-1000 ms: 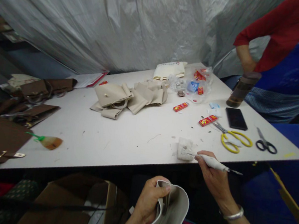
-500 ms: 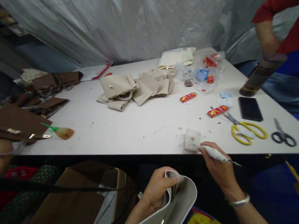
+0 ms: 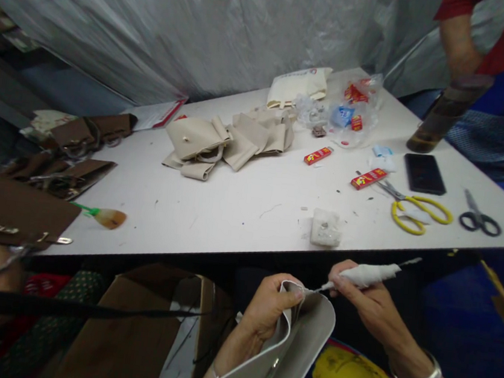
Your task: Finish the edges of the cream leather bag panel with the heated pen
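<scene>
My left hand [image 3: 268, 309] is closed on the edge of a pale beige handbag [image 3: 253, 371], thumb on top, near folded layers at its upper corner. The flap curves away to the right and the bag hangs tilted over my lap. In my right hand [image 3: 370, 305] is a thin-tipped tool with a white-wrapped handle [image 3: 367, 275]. Its tip points left and reaches the bag's edge by my left thumb; whether it touches is hard to tell. A small white block [image 3: 326, 228] with a dark-marked top lies at the table's near edge.
On the table [image 3: 231, 211] lie yellow-handled scissors [image 3: 422, 214], black scissors [image 3: 480, 218], a phone [image 3: 424, 173], red boxes, a bottle [image 3: 447, 114] and beige bag pieces [image 3: 198, 140]. Another person's hand holds a brown bag [image 3: 17, 211] at left. A red-sleeved person stands at right.
My right hand has moved the tool from the white block down to the edge of the beige bag. My left hand keeps its hold. The brown bag at left has shifted slightly left.
</scene>
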{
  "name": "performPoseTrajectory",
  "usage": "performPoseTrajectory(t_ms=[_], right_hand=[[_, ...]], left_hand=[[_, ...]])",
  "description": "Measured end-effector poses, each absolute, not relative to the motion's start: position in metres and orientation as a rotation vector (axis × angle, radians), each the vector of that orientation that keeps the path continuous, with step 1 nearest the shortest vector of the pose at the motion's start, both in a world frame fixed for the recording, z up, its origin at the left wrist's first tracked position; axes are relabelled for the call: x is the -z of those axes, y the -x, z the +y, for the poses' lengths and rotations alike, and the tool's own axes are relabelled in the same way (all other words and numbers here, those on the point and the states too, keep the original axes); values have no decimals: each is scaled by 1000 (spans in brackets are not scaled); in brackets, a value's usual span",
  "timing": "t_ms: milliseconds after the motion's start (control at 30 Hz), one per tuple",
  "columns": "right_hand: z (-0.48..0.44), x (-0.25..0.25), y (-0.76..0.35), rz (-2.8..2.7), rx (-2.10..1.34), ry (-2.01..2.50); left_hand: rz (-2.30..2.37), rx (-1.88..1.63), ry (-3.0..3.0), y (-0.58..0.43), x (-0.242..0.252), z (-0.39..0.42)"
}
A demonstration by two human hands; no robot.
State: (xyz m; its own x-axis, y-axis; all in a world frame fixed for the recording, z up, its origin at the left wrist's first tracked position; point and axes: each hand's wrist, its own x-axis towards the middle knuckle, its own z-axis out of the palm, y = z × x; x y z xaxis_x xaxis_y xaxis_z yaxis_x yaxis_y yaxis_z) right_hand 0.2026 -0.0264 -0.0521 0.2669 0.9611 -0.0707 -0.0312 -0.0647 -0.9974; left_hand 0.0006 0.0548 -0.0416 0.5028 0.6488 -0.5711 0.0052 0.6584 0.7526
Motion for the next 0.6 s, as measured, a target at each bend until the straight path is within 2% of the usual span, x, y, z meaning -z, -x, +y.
performPoseTrajectory(t_ms=[600], right_hand=[[-10,61,-192,-1028,-1077,1296]], left_hand=[[1039,-503,-774,-10,46,45]])
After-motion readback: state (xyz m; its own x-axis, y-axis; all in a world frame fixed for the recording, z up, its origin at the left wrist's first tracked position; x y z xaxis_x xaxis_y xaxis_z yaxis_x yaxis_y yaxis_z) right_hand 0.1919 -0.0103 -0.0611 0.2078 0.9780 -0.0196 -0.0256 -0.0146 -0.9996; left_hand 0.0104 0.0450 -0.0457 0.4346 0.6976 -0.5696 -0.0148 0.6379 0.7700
